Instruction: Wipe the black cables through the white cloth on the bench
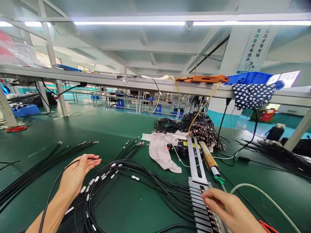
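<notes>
My left hand (77,171) hovers open over the green bench, palm up and fingers stretched, with a thin black cable (52,191) running under it and along my forearm. It is beside a looped bundle of black cables (126,181) with white tags. My right hand (228,208) rests at the near end of a long metal fixture (198,191), its fingers curled and pinched at the fixture's slots. What they pinch is too small to make out. A soldering iron (209,159) with a wooden handle lies just right of the fixture.
A pale cloth (161,150) lies over a small black box (181,149). Behind it is a heap of black cables (194,126). Straight cables (43,161) lie at the left. A grey cord (264,195) curves at right. An overhead shelf (145,84) carries a blue bin (250,77).
</notes>
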`<state>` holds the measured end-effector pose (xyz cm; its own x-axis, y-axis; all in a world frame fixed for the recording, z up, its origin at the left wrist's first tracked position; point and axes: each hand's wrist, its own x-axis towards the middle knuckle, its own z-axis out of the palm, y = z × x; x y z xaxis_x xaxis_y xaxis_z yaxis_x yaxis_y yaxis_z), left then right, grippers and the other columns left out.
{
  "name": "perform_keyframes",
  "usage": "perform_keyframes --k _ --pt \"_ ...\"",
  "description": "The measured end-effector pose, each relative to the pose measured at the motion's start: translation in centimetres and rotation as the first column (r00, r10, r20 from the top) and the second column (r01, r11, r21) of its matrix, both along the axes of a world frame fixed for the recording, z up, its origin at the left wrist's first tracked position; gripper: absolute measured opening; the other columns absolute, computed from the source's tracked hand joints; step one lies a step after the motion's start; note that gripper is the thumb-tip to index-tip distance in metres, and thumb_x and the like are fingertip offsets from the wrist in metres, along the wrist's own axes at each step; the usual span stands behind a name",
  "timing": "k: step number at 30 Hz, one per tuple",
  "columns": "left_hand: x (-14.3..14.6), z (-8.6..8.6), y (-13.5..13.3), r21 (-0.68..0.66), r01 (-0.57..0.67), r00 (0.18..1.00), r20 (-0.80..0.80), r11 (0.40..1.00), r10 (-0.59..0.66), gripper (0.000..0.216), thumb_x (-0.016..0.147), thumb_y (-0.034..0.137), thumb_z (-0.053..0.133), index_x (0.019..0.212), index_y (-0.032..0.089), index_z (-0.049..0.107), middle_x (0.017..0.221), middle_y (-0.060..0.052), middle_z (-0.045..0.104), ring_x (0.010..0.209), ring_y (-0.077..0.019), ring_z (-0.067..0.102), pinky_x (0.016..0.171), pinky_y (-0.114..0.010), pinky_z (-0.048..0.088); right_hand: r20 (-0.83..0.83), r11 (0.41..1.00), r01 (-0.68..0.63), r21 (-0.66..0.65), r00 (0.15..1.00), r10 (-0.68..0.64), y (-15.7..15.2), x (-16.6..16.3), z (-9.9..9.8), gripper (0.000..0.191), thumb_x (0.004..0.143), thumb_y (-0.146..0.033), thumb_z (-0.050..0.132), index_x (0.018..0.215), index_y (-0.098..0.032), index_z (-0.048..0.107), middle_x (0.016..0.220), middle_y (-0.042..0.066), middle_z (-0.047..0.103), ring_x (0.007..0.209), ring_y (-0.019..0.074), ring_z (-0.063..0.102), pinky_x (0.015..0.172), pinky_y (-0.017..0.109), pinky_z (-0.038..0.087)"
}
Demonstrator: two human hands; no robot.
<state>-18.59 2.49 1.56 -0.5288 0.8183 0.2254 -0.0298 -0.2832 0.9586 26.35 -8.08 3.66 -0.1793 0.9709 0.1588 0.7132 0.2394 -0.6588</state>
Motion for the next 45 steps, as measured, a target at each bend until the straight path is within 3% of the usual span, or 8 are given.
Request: perform_keyframes --k 4,6,9,16,29,36,40,45 --pt "0.0 -0.1 0.2 -0.004 -0.002 1.0 -0.009 1.0 0.002 0.061 0.063 0.07 0.071 0.082 0.013 0.064 0.087 -0.009 0.07 0.087 -0.0267 0.067 0.104 -0.051 0.044 0.202 0.985 -0.126 -0.119 0.968 0.148 5.9 -1.3 0.8 0.022 0.086 -0.024 0.046 0.082 -0.018 0.066 0.077 0.003 0.067 0.071 0.0169 0.057 0.063 0.025 0.04" --pt "0.2 0.2 0.2 -0.029 -0.024 1.0 0.0 0.999 0.024 0.04 0.082 0.052 0.06 0.082 0.012 0.063 0.087 -0.008 0.07 0.086 -0.0242 0.067 0.104 -0.049 0.044 0.234 0.969 -0.183 -0.165 0.947 0.219 7.5 -2.4 0.9 0.018 0.081 -0.017 0.052 0.081 -0.017 0.07 0.077 0.002 0.067 0.072 0.0153 0.057 0.063 0.023 0.039" --pt "0.5 0.6 0.0 -0.09 -0.049 0.998 0.034 0.995 0.052 0.028 0.092 0.031 0.046 0.08 0.012 0.063 0.085 -0.008 0.07 0.084 -0.022 0.068 0.104 -0.047 0.045 0.284 0.944 -0.229 -0.237 0.913 0.293 8.7 -3.8 0.6 0.018 0.075 -0.01 0.057 0.079 -0.017 0.073 0.072 0.0 0.066 0.068 0.0133 0.055 0.06 0.022 0.036" --pt "0.3 0.2 0.2 -0.041 -0.042 0.999 0.025 0.998 0.044 0.028 0.093 0.03 0.047 0.081 0.011 0.063 0.084 -0.008 0.069 0.081 -0.0215 0.068 0.103 -0.049 0.045 0.344 0.921 -0.236 -0.311 0.875 0.341 9.6 -4.2 0.1 0.014 0.069 -0.007 0.063 0.065 -0.018 0.071 0.06 -0.003 0.057 0.06 0.0111 0.047 0.055 0.022 0.03" --pt "-0.1 -0.3 0.7 -0.033 -0.087 0.995 0.046 0.996 0.089 0.027 0.094 0.026 0.045 0.078 0.011 0.062 0.079 -0.006 0.069 0.075 -0.0186 0.069 0.102 -0.049 0.046 0.145 0.907 -0.146 -0.395 0.965 0.219 9.4 -2.9 -0.8 0.011 0.078 -0.017 0.058 0.067 -0.016 0.057 0.061 -0.005 0.046 0.06 0.0103 0.04 0.053 0.022 0.028" --pt "-0.2 0.3 0.7 -0.031 -0.159 0.98 0.118 0.987 0.162 0.023 0.088 0.02 0.044 0.071 0.012 0.058 0.069 -0.004 0.066 0.066 -0.0169 0.066 0.102 -0.051 0.045 0.095 0.902 -0.248 -0.354 0.95 0.299 9.4 -3.6 -0.4 0.012 0.09 -0.019 0.045 0.079 -0.019 0.051 0.077 -0.002 0.06 0.071 0.0115 0.05 0.063 0.021 0.036" --pt "-0.7 0.4 0.3 0.023 -0.241 0.967 0.084 0.97 0.239 0.021 0.083 0.028 0.049 0.072 0.013 0.058 0.073 -0.004 0.065 0.066 -0.0175 0.066 0.09 -0.045 0.053 0.212 0.937 -0.218 -0.272 0.937 0.279 9.2 -4.9 -0.8 0.013 0.084 -0.017 0.051 0.073 -0.021 0.048 0.066 -0.003 0.052 0.063 0.0132 0.045 0.058 0.025 0.03" --pt "-2.6 -0.1 0.1 0.094 -0.416 0.909 0.027 0.905 0.415 0.027 0.077 0.042 0.048 0.071 0.016 0.054 0.07 -0.004 0.063 0.059 -0.0167 0.065 0.064 -0.032 0.056 0.337 0.981 -0.137 -0.14 0.925 0.177 8.7 -6.0 -0.7 0.013 0.088 -0.019 0.045 0.077 -0.021 0.05 0.073 0.003 0.059 0.069 0.019 0.051 0.062 0.03 0.031"
